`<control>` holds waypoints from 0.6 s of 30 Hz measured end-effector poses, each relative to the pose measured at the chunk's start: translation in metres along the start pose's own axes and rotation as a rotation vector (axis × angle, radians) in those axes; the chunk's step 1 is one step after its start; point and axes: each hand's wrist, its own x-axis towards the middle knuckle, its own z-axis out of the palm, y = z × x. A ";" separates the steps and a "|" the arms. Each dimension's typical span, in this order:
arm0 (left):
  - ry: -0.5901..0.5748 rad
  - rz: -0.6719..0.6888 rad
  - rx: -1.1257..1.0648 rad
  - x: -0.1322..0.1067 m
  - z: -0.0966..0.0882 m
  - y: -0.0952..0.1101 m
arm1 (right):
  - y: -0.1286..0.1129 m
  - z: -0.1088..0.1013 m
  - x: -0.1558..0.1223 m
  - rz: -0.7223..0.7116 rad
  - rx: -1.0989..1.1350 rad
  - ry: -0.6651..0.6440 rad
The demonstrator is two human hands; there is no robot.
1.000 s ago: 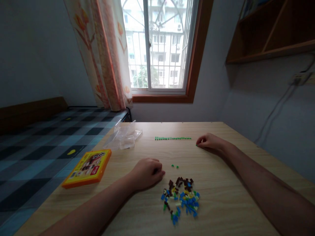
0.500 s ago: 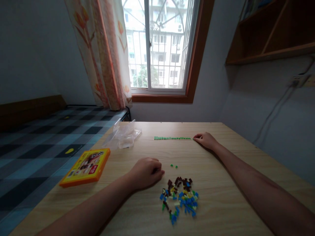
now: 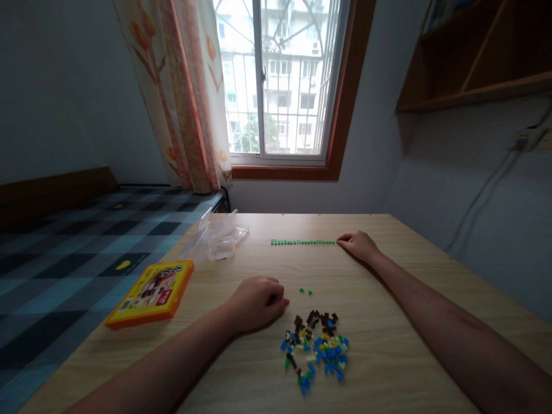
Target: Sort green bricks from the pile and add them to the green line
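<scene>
A thin row of small green building bricks (image 3: 302, 242) runs across the far part of the table. My right hand (image 3: 360, 246) is at the row's right end, thumb and fingertips pinched on a tiny green brick, mostly hidden by the fingers. My left hand (image 3: 259, 302) rests on the tabletop with its fingers curled in, and nothing shows in it. Two loose green bricks (image 3: 306, 291) lie to the right of that hand. Closer to me spreads a loose pile of bricks (image 3: 330, 353) in blue, brown, yellow, cream and green.
An orange-and-yellow box (image 3: 150, 293) lies at the table's left edge. Behind it are clear plastic containers (image 3: 222, 244). A bed (image 3: 86, 259) with a checked cover adjoins the wooden table (image 3: 379, 356) on the left. A shelf (image 3: 478, 98) hangs on the right wall.
My right hand has shifted slightly left, bringing the pinched green brick up against the row's end. My left hand has stayed in place.
</scene>
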 end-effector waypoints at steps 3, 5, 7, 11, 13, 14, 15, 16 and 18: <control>0.005 0.005 -0.002 0.000 -0.001 0.001 | 0.000 0.001 -0.001 0.003 0.005 0.005; 0.007 0.007 -0.004 0.000 -0.001 0.001 | 0.000 0.002 -0.001 0.009 0.005 0.012; 0.009 0.005 -0.002 0.000 -0.001 0.001 | -0.001 0.002 -0.002 0.021 0.002 0.021; 0.002 -0.010 0.007 0.000 -0.001 0.002 | -0.002 0.003 -0.005 0.046 -0.001 0.040; -0.007 -0.011 0.003 0.000 -0.002 0.002 | -0.004 0.002 -0.006 0.051 -0.001 0.043; -0.009 -0.012 0.002 0.000 -0.002 0.003 | -0.005 0.002 -0.007 0.054 -0.001 0.043; -0.011 -0.012 0.000 0.000 -0.002 0.003 | -0.006 0.001 -0.007 0.056 -0.002 0.044; -0.011 -0.011 0.000 0.000 -0.002 0.003 | -0.006 0.001 -0.008 0.058 -0.004 0.045; -0.009 -0.008 0.000 0.000 -0.002 0.002 | -0.007 0.001 -0.008 0.058 -0.007 0.048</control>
